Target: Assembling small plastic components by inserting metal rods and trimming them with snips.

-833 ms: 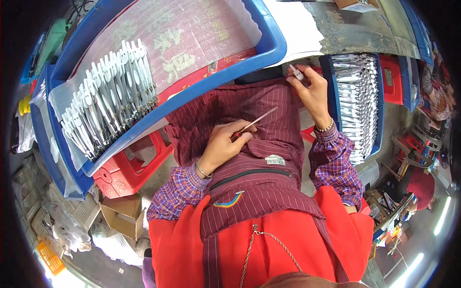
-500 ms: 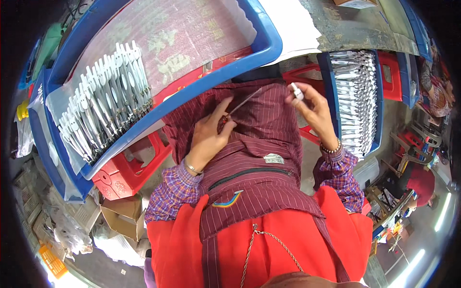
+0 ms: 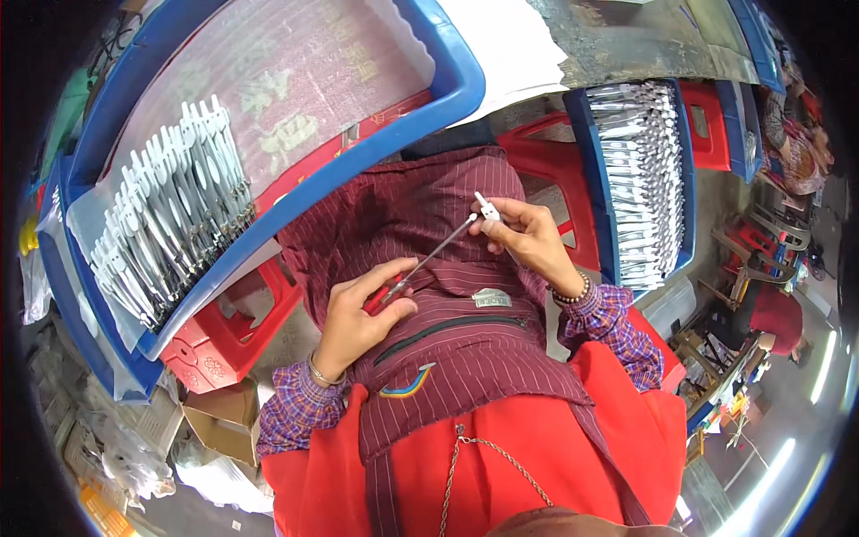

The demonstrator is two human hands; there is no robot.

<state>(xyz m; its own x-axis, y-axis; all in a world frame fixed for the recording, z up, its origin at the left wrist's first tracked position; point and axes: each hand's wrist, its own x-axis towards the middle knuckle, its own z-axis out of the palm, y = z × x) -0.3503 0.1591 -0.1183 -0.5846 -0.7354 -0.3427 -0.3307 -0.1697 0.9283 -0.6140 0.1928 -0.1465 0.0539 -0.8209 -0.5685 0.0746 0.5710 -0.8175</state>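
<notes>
In my left hand (image 3: 353, 320), low over the lap, is a screwdriver (image 3: 437, 251) with a red handle and a long thin metal shaft. My fingers close round the handle, and the shaft slants up to the right. My right hand (image 3: 535, 240) pinches a small white plastic piece (image 3: 489, 209) with a narrow stem, above the maroon striped apron (image 3: 447, 192). The shaft's far end reaches the white piece, with a small pale bit there; whether it sits inside or only touches is too small to tell.
A large blue tray (image 3: 309, 195) at the left holds rows of slim white-and-grey pen-like pieces (image 3: 170, 210). A second blue tray (image 3: 687, 179) at the right is stacked with similar pieces (image 3: 640, 179). Red stools (image 3: 215, 345) stand below; a cardboard box (image 3: 224, 421) lies at the lower left.
My right hand has moved left and down, bringing the white piece to the screwdriver's end. My left hand has shifted down and left. The view has shifted slightly.
</notes>
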